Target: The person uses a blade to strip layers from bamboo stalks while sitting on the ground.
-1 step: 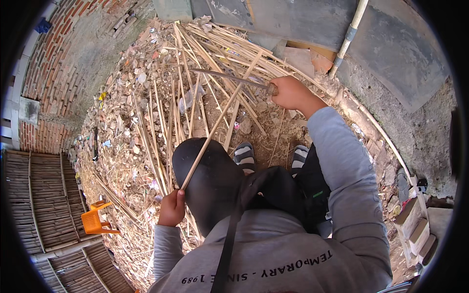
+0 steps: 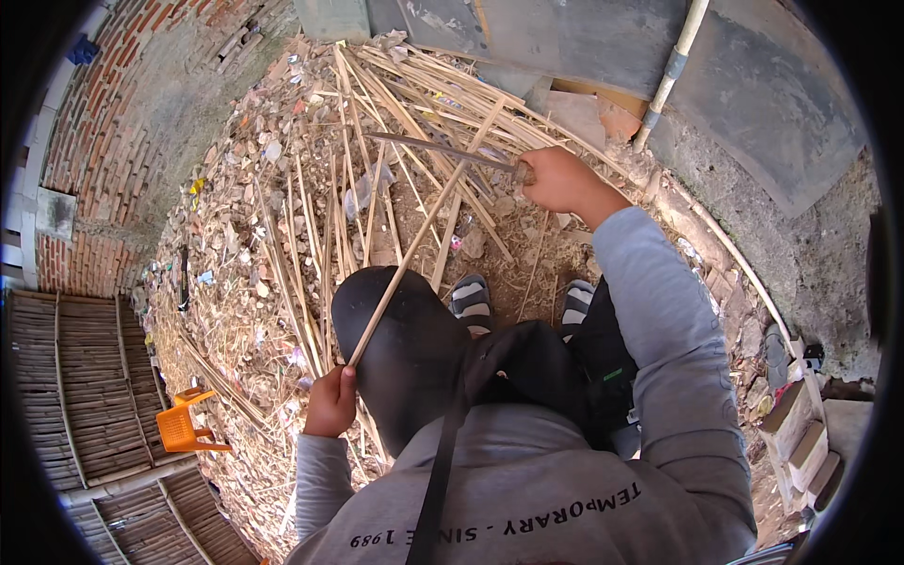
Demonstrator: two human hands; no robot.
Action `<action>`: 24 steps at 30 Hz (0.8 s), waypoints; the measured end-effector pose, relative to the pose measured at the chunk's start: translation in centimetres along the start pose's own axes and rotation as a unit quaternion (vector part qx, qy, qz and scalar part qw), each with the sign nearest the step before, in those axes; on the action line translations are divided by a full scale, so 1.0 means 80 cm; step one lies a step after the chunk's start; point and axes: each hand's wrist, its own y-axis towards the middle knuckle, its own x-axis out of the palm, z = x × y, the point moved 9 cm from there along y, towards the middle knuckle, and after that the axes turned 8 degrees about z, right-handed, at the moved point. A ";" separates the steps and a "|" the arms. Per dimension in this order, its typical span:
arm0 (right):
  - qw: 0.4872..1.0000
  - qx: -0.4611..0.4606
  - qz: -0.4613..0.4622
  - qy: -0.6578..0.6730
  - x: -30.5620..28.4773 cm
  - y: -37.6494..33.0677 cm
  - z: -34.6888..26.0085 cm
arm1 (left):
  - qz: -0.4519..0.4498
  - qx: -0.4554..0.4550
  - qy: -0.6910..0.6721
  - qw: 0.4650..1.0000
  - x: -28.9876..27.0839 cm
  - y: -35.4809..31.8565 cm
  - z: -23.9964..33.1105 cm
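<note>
My left hand (image 2: 331,403) is shut around the lower end of a long bamboo strip (image 2: 405,264), which slants up and to the right over my black cap (image 2: 405,358). My right hand (image 2: 557,179) grips the handle of a long dark blade (image 2: 433,149) that points left. The blade meets the upper end of the strip near my right hand. Behind it lies a pile of split bamboo strips (image 2: 414,94). My two feet (image 2: 471,299) show below, on the littered ground.
Rubble and bamboo scraps (image 2: 254,245) cover the ground. A brick wall (image 2: 94,169) curves on the left, with bamboo slat panels (image 2: 85,395) and an orange plastic stool (image 2: 184,428) below it. A white pipe (image 2: 670,71) leans on concrete slabs (image 2: 753,104) at the upper right.
</note>
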 end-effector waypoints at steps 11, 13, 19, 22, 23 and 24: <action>0.997 -0.047 -0.035 -0.053 0.012 -0.002 -0.019 | 0.019 0.017 0.012 1.000 0.000 -0.002 0.005; 1.000 -0.011 0.011 0.002 0.004 0.003 0.001 | 0.008 -0.007 0.011 1.000 0.000 0.000 0.009; 1.000 -0.006 -0.008 -0.007 0.003 0.004 0.004 | 0.035 0.014 0.054 0.998 -0.004 -0.001 0.011; 0.999 0.006 -0.021 -0.033 -0.001 0.001 0.002 | 0.071 0.043 0.087 0.993 -0.018 -0.009 0.036; 0.999 0.006 -0.021 -0.032 -0.001 0.001 0.003 | 0.070 0.043 0.087 0.993 -0.021 -0.010 0.038; 0.998 0.007 -0.035 -0.061 0.001 0.000 0.005 | 0.075 0.058 0.105 0.990 -0.027 -0.013 0.042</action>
